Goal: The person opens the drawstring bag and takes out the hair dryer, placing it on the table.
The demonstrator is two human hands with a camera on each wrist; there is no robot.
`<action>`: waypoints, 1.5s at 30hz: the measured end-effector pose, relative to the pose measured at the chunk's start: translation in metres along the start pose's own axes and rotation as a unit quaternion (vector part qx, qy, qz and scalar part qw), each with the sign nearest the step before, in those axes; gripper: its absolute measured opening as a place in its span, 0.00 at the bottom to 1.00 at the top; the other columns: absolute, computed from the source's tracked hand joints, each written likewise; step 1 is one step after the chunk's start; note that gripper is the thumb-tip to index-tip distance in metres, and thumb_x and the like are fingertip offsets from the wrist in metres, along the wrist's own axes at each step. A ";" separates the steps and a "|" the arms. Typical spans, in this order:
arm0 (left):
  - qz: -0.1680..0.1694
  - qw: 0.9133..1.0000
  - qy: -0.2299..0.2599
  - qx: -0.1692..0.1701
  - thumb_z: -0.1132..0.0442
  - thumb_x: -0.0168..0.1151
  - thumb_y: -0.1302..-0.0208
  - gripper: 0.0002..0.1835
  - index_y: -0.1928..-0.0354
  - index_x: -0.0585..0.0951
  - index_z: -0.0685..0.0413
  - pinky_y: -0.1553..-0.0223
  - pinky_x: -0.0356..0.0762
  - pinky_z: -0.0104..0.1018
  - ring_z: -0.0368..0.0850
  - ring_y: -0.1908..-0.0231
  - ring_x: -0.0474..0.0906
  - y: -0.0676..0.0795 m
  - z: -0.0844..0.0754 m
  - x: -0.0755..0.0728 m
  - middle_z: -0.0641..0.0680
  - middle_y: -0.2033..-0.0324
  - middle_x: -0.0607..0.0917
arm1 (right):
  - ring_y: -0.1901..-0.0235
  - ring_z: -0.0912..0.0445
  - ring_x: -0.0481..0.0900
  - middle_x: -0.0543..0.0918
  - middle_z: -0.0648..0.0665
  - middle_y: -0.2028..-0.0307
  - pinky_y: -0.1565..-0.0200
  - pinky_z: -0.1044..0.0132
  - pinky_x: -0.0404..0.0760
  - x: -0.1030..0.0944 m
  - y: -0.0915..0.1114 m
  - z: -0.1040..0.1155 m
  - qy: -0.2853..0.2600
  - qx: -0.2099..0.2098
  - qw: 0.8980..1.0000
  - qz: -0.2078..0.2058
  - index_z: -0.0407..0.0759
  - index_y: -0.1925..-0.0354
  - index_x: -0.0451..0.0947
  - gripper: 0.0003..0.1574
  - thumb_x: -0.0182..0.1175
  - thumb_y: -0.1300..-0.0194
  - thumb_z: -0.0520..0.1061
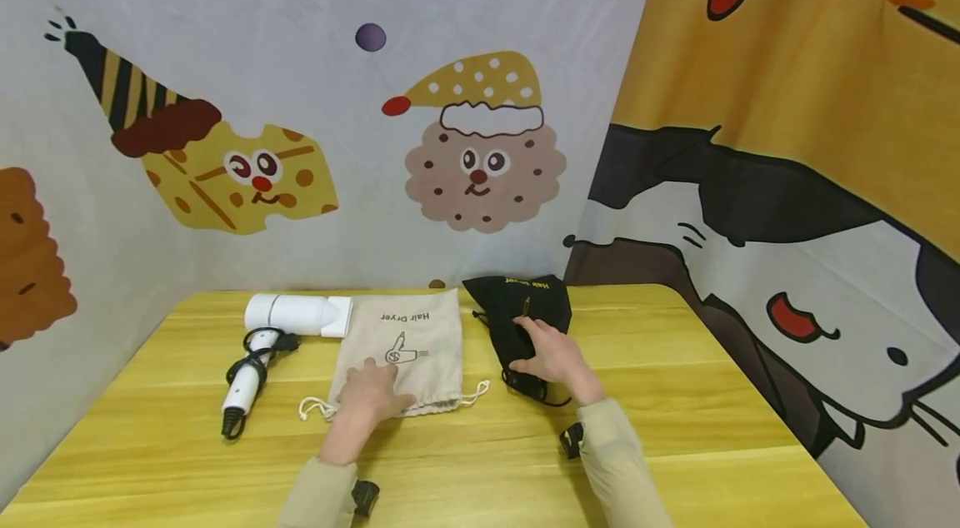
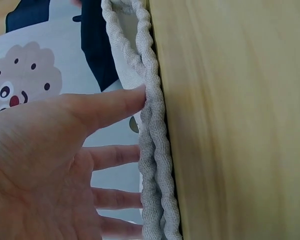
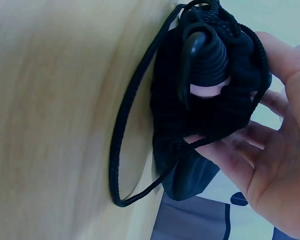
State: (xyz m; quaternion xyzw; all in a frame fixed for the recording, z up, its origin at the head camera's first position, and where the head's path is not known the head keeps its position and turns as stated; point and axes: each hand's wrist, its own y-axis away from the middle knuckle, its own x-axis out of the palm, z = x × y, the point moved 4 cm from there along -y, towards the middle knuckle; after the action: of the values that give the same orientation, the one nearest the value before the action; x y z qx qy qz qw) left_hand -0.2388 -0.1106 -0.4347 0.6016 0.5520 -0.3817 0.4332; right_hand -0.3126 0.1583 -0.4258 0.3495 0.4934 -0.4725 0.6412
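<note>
My left hand [image 1: 372, 393], fingers spread and fairly straight, rests at the near end of a beige drawstring bag [image 1: 435, 324] printed "Hair Dryer". In the left wrist view its thumb touches the bag's gathered mouth [image 2: 157, 135]. My right hand [image 1: 553, 353] lies over a black drawstring bag [image 1: 543, 311], also printed "Hair Dryer". In the right wrist view the thumb and fingers spread loosely about the black bag, near its cord loop [image 3: 117, 150]. A ribbed black end with a pinkish band [image 3: 207, 90] shows in its mouth; the rest is hidden.
A white hair dryer [image 1: 292, 314] lies left of the beige bag, its black cord [image 1: 255, 361] wound around the handle. The wooden table [image 1: 450, 478] meets a cartoon-printed cloth [image 1: 300, 261] at its back and sides.
</note>
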 end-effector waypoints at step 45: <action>-0.089 0.963 -0.111 0.228 0.44 0.62 0.40 0.23 0.46 0.75 0.44 0.70 0.80 0.39 0.51 0.66 0.80 -0.024 -0.143 0.043 0.53 0.62 0.81 | 0.66 0.52 0.75 0.76 0.46 0.65 0.69 0.61 0.77 -0.006 0.027 0.007 0.080 -0.159 0.982 -0.068 0.45 0.66 0.76 0.19 0.75 0.55 0.42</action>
State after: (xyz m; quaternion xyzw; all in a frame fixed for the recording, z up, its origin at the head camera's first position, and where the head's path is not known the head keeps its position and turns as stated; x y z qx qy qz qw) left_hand -0.2616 0.0393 -0.4296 0.5863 0.4505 -0.5990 0.3076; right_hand -0.2848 0.1617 -0.4187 0.2447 0.6346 -0.4012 0.6135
